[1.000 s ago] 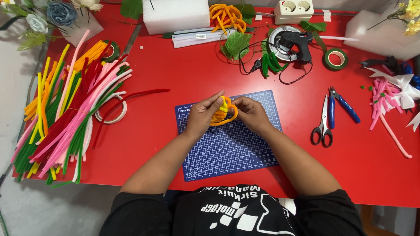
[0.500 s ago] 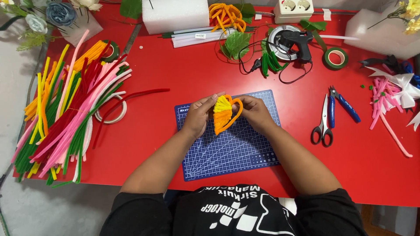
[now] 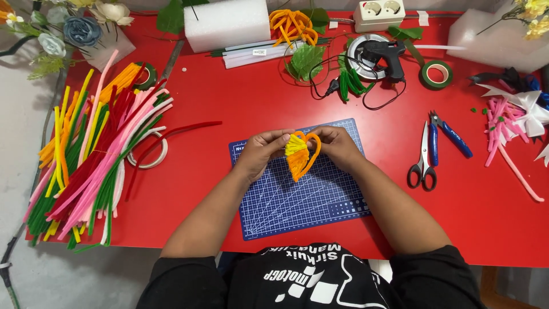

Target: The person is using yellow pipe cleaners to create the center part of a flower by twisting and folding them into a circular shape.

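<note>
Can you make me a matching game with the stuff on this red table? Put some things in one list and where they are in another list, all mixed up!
Things:
1. scissors
2. glue gun
3. pile of pipe cleaners
4. orange and yellow leaf shape

Places:
A. far left of the table
B. between the two hands, above the blue cutting mat
C. right of the mat, beside blue-handled pliers
D. at the back, on a round metal dish

Pairs: 1-C, 2-D, 3-A, 4-B

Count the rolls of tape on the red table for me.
3: a green roll of tape at upper right near the black glue gun, another green one by the pile of pipe cleaners, and a clear roll beside that pile. Others may be hidden.
</note>
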